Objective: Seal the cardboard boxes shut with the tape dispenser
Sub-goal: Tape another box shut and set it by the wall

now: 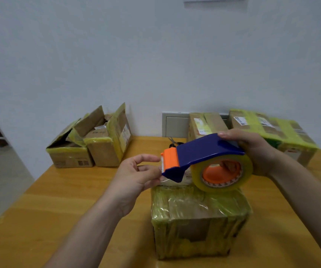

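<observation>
My right hand [252,149] grips a blue and orange tape dispenser [200,151] with a clear tape roll [223,171], held above a cardboard box [198,219] wrapped in yellowish tape at the table's front. The thumb lies on the blue cover and fingers show through the roll's core. My left hand [136,175] is at the dispenser's orange cutter end, thumb and fingers pinching the loose clear tape end [165,179] just below the blade.
Two open cardboard boxes [90,144] with raised flaps stand at the back left of the wooden table [68,200]. Taped boxes [272,130] sit at the back right. Scissors [173,144] lie behind the dispenser. A white wall is close behind.
</observation>
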The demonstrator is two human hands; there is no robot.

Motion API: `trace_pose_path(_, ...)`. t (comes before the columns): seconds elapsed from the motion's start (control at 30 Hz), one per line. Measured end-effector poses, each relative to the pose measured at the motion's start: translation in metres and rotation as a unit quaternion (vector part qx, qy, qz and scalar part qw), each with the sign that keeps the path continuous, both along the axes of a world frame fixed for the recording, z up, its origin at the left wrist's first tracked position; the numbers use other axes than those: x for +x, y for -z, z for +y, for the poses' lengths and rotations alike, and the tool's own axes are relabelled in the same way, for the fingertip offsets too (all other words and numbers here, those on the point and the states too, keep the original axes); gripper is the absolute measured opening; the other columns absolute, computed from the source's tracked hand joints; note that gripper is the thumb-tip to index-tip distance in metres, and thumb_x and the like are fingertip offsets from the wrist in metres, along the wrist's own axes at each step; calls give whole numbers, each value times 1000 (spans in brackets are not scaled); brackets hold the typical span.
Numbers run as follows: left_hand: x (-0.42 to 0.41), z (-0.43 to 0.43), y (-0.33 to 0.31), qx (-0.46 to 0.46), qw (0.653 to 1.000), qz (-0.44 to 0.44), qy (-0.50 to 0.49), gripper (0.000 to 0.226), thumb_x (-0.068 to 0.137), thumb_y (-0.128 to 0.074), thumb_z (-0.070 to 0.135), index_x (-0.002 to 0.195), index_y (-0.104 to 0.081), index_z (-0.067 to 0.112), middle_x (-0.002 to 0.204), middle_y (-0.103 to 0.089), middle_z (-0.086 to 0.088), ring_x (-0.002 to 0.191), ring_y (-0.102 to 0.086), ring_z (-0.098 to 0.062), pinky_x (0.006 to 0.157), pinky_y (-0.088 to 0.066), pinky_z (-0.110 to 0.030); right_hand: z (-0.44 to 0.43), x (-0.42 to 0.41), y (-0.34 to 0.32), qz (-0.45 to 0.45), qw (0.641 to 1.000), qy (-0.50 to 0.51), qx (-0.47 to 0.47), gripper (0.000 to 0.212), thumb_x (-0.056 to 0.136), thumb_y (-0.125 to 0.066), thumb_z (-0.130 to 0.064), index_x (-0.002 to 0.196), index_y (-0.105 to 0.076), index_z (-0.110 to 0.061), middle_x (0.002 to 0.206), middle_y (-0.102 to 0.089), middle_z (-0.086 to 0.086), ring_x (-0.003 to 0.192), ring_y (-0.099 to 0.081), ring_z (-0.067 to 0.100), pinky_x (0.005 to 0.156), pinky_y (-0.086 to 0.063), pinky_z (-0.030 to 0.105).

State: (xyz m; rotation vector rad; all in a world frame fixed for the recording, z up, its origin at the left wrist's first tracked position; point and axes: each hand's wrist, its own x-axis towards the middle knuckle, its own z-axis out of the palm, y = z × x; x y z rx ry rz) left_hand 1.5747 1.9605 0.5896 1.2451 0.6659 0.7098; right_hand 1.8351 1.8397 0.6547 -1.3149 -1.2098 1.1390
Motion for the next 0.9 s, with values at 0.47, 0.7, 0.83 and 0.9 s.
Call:
trace_pose_path(0.47,-8,4,0,29,998,46,-23,40,61,-88,5,90,-60,8,73,-72,-18,62,-72,-20,59,-58,-24,-5,14,-8,32,999,21,4,40,66,-76,-44,86,-81,-9,74,-73,11,63,-70,22,58,-58,31)
trace_pose_path(0.7,-15,1,-5,147,978,148,-20,30,81,-86,2,95,-59,4,69,-75,-14,64,-74,-18,60,-57,-24,-1,4,-9,-88,993,65,46,26,65,-77,-43,70,-77,-17,70,-69,6,63,-67,15,59,-56,24)
trace_pose_path(0.83,-14,-4,-9,226,951,210,-38,28,82,-88,8,95,-62,9,68,-76,-8,64,-75,-17,61,-60,-30,2,-5,-15,-159,985,29,63,37,84,-62,-34,74,-73,0,67,-66,14,60,-64,14,61,-51,18)
trace_pose_path(0.9,-14,-5,-11,263,932,245,-42,29,81,-89,13,93,-63,15,67,-76,-2,62,-74,-14,65,-63,-37,3,-9,-17,-180,981,19,68,38,85,-61,-36,74,-74,-1,68,-68,13,60,-64,12,62,-50,15)
